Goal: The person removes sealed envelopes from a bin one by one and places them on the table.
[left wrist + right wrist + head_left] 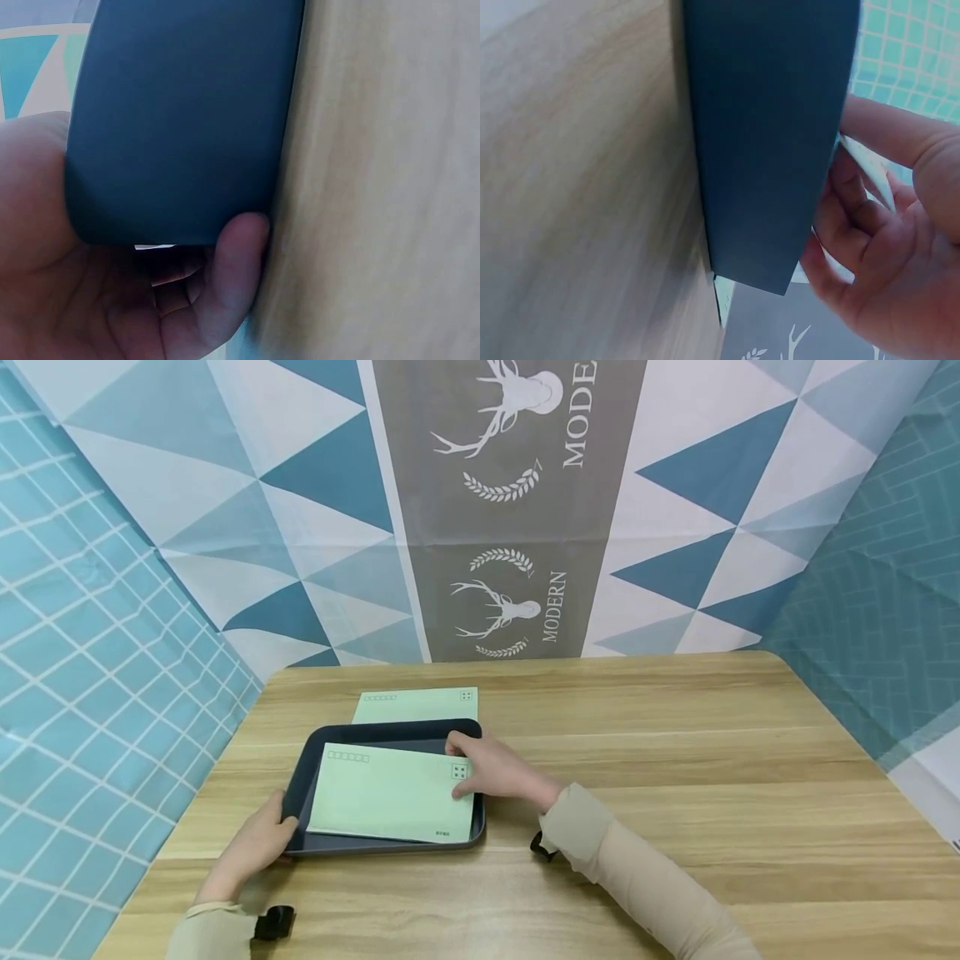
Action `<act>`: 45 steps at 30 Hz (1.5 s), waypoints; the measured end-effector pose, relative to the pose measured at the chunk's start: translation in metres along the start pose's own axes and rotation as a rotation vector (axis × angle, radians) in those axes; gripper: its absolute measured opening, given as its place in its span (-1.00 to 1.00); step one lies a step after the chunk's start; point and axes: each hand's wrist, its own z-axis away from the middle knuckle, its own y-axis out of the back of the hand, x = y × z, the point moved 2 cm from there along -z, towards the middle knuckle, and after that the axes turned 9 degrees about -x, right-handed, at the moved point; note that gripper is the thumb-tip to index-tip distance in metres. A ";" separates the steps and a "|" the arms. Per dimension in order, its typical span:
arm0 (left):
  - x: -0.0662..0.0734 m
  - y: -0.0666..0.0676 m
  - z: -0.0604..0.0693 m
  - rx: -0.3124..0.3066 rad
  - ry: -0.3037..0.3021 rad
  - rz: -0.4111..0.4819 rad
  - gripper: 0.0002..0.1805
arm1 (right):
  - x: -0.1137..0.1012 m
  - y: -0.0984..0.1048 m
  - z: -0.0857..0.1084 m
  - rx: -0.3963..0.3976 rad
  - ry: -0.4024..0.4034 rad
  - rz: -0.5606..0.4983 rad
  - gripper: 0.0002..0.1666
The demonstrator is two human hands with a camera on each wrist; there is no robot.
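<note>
A dark rectangular tray [300, 777] lies on the wooden table, turned slightly. My left hand [262, 835] grips its left end, with the thumb over the rim; in the left wrist view the fingers of that hand [150, 300] curl around the tray's dark outer wall [184, 120]. A pale green envelope [390, 793] with printed postcode boxes rests in the tray. My right hand [498, 766] pinches its right edge above the tray's right side. From the right wrist view, the hand [889, 240] holds the envelope's pale edge [870, 171] beside the tray wall [769, 135].
Behind the tray, another pale green envelope [420, 704] lies on the table, partly hidden by the tray's far rim. The wooden table [660, 760] extends to the right. A patterned cloth wall [517, 527] stands at its far edge.
</note>
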 end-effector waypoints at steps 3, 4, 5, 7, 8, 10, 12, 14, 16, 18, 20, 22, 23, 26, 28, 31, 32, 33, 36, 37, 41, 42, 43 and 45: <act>0.000 0.000 0.000 0.007 -0.002 0.009 -0.39 | 0.002 0.002 0.001 -0.001 0.015 -0.094 -0.57; 0.000 0.000 0.000 0.011 -0.004 0.016 -0.40 | 0.002 0.003 0.002 -0.004 0.017 -0.117 -0.60; 0.000 0.000 0.000 0.015 -0.006 0.027 -0.42 | 0.002 0.004 0.002 -0.009 0.016 -0.131 -0.63; 0.000 -0.001 0.001 0.022 -0.010 0.034 -0.44 | 0.003 0.005 0.003 -0.020 0.012 -0.147 -0.68; 0.000 -0.001 0.001 0.025 -0.011 0.035 -0.45 | 0.003 0.006 0.004 -0.026 0.011 -0.154 -0.70; 0.000 -0.001 0.001 0.028 -0.012 0.040 -0.46 | 0.003 0.006 0.004 -0.031 0.006 -0.165 -0.73; 0.000 -0.002 0.001 0.026 -0.010 0.038 -0.45 | 0.004 0.007 0.005 -0.026 -0.001 -0.195 -0.76; 0.000 -0.002 0.001 0.021 -0.005 0.042 -0.45 | 0.005 0.009 0.005 -0.008 -0.013 -0.225 -0.79; 0.000 -0.002 0.001 0.022 -0.003 0.050 -0.45 | 0.008 0.010 0.005 0.024 -0.028 -0.249 -0.80; -0.001 -0.002 0.001 0.025 -0.003 0.049 -0.46 | 0.011 0.011 0.005 0.054 -0.038 -0.298 -0.80; -0.001 -0.002 0.001 0.030 -0.004 0.038 -0.46 | 0.014 0.011 0.004 0.078 -0.043 -0.380 -0.78; -0.001 -0.001 0.002 0.038 -0.008 0.025 -0.47 | 0.016 0.011 0.003 0.098 -0.039 -0.487 -0.81; 0.000 0.000 0.002 0.037 -0.008 0.019 -0.46 | 0.016 0.011 0.003 0.109 -0.039 -0.540 -0.84; 0.002 0.001 0.002 0.042 -0.010 0.029 -0.45 | 0.015 0.012 0.003 0.148 -0.038 -0.640 -0.78; 0.003 0.001 0.002 0.046 -0.014 0.035 -0.45 | 0.014 0.012 0.003 0.172 -0.044 -0.675 -0.68; 0.003 0.001 0.003 0.045 -0.018 0.038 -0.47 | 0.015 0.013 0.003 0.196 -0.067 -0.720 -0.65; 0.003 0.001 0.003 0.042 -0.019 0.039 -0.46 | 0.016 0.013 0.003 0.203 -0.080 -0.735 -0.64; 0.003 0.001 0.003 0.040 -0.019 0.038 -0.46 | 0.017 0.013 0.003 0.212 -0.090 -0.742 -0.64; 0.002 -0.001 0.003 0.031 -0.020 0.048 -0.45 | 0.020 0.012 0.002 0.244 -0.137 -0.741 -0.63; 0.002 -0.001 0.003 0.030 -0.019 0.050 -0.45 | 0.021 0.011 0.002 0.253 -0.153 -0.736 -0.63; 0.001 -0.002 0.002 0.031 -0.018 0.060 -0.46 | 0.024 0.010 0.001 0.292 -0.197 -0.720 -0.64; 0.001 -0.002 0.002 0.030 -0.017 0.059 -0.46 | 0.024 0.010 0.001 0.300 -0.197 -0.720 -0.64; 0.001 -0.002 0.002 0.030 -0.017 0.058 -0.46 | 0.025 0.010 0.001 0.306 -0.192 -0.720 -0.63; 0.001 -0.002 0.002 0.030 -0.017 0.057 -0.46 | 0.025 0.009 0.001 0.316 -0.176 -0.722 -0.60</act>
